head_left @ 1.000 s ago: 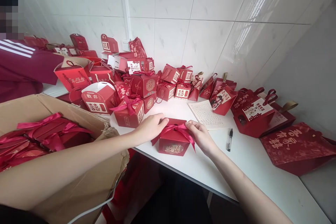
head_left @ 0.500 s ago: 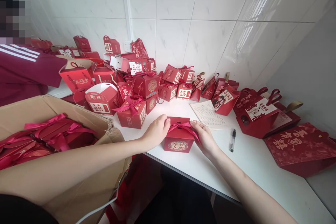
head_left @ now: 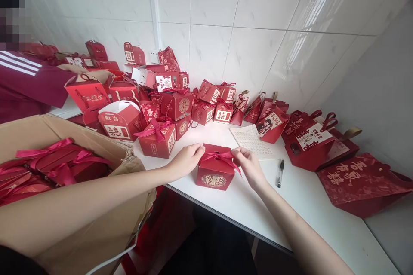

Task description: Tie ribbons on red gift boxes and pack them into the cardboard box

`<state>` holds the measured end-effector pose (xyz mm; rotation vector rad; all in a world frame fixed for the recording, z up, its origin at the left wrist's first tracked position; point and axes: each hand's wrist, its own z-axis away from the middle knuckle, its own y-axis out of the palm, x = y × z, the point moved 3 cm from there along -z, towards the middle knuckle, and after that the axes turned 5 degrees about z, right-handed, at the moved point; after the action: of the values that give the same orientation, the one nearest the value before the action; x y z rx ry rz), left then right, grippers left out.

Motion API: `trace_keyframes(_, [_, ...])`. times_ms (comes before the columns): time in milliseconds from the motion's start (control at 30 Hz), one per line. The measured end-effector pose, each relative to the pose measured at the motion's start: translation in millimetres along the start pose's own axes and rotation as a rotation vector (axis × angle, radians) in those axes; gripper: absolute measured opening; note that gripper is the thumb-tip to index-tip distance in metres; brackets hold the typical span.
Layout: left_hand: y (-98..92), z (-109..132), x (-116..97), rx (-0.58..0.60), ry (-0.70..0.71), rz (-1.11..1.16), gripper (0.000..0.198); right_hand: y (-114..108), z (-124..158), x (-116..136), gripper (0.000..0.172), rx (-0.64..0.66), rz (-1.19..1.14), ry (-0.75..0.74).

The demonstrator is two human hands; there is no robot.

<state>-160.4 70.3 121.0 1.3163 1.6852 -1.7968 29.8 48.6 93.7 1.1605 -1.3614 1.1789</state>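
Note:
A red gift box [head_left: 215, 177] with a gold round emblem stands upright on the white table, near its front edge. A dark pink ribbon [head_left: 215, 157] is tied in a bow across its top. On the left, my left hand [head_left: 189, 160] pinches one loop of the ribbon beside the box's upper corner. My right hand [head_left: 250, 165] pinches the ribbon's other side at the right corner, and a loose end hangs below those fingers. Both hands are closed, and the ribbon between them looks stretched sideways.
A cardboard carton [head_left: 106, 219] with ribboned red boxes stands at the left. Several red boxes [head_left: 121, 118] are piled along the wall. A written sheet [head_left: 248, 141], a black pen [head_left: 280, 174] and red gift bags [head_left: 364, 184] lie right. A co-worker's maroon sleeve [head_left: 41, 79] is far left.
The view has shifted slightly. The ribbon's bow is drawn out a little more sideways between my hands, and the box has turned slightly. The co-worker's forearm now shows over the pile.

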Motion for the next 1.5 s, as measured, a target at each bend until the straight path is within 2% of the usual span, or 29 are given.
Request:
trace_keyframes(33, [-0.8,-0.6,-1.1,0.020,-0.014,0.038,0.035,-4.2,-0.8,3.6,0.033,-0.017,0.068,-0.058])
trace_keyframes(100, [-2.1,-1.4,-3.9,0.060,-0.042,0.115,0.041,-9.5,-0.7,9.6,0.047,0.005,0.191,-0.172])
trace_keyframes(167, [-3.2,-1.7,-6.8,0.087,-0.041,0.147,0.040,-9.0,1.8,12.0,0.073,0.134,0.343,-0.252])
trace_keyframes(233, [-3.9,-1.7,-8.3,0.097,-0.027,0.117,0.032,-5.3,5.7,9.5,0.096,0.302,0.500,-0.266])
trace_keyframes(300, [-4.4,-1.6,-8.4,0.094,-0.008,0.068,0.023,-1.2,9.0,4.7,0.105,0.441,0.559,-0.245])
trace_keyframes(367, [-6.6,-1.9,-9.9,0.043,0.061,0.019,0.018,1.9,9.7,1.6,0.106,0.465,0.571,-0.289])
trace_keyframes(433, [-11.2,-1.3,-15.2,-0.053,0.218,-0.041,0.014,3.3,8.5,2.3,0.107,0.341,0.632,-0.442])
trace_keyframes(500, [-16.3,2.1,-24.2,-0.135,0.453,-0.118,0.012,4.2,9.1,5.5,0.108,0.155,0.725,-0.634])
trace_keyframes(567, [-18.7,9.1,-34.1,-0.151,0.718,-0.229,0.012,4.7,12.0,8.9,0.107,-0.002,0.755,-0.766])
trace_keyframes(633, [-18.5,18.1,-41.8,-0.129,0.947,-0.354,0.012,4.5,15.9,11.9,0.106,-0.110,0.727,-0.836])
trace_keyframes(667, [-18.0,22.4,-44.5,-0.125,1.031,-0.399,0.011,4.3,17.9,13.2,0.106,-0.153,0.708,-0.867])
trace_keyframes(733, [-17.0,28.7,-48.4,-0.135,1.114,-0.429,0.011,4.2,21.4,15.3,0.106,-0.214,0.682,-0.941])
trace_keyframes(900, [-21.3,33.2,-55.6,-0.308,1.055,-0.247,0.021,4.7,25.7,19.4,0.106,-0.315,0.655,-1.129])
trace_keyframes(967, [-23.9,35.2,-58.4,-0.366,1.085,-0.218,0.012,4.5,26.0,20.6,0.105,-0.331,0.651,-1.139])
trace_keyframes(1000, [-24.4,36.3,-59.5,-0.361,1.115,-0.233,0.008,4.3,26.0,21.0,0.105,-0.335,0.651,-1.131])
trace_keyframes(1167, [-22.1,41.0,-57.2,-0.247,1.282,-0.376,0.015,3.8,26.6,22.5,0.101,-0.342,0.640,-1.109])
trace_keyframes(1267, [-17.4,41.4,-52.1,-0.157,1.302,-0.414,0.021,4.3,26.7,23.5,0.097,-0.334,0.637,-1.074])
trace_keyframes(1333, [-15.0,40.5,-50.4,-0.080,1.268,-0.410,0.020,4.9,27.6,23.7,0.097,-0.318,0.647,-1.064])
trace_keyframes(1400, [-17.3,37.8,-51.3,-0.064,1.195,-0.347,0.020,4.7,28.7,23.0,0.099,-0.289,0.632,-1.045])
trace_keyframes(1500, [-27.9,26.4,-53.4,-0.112,0.924,-0.188,0.064,3.2,28.3,20.1,0.099,-0.190,0.579,-0.940])
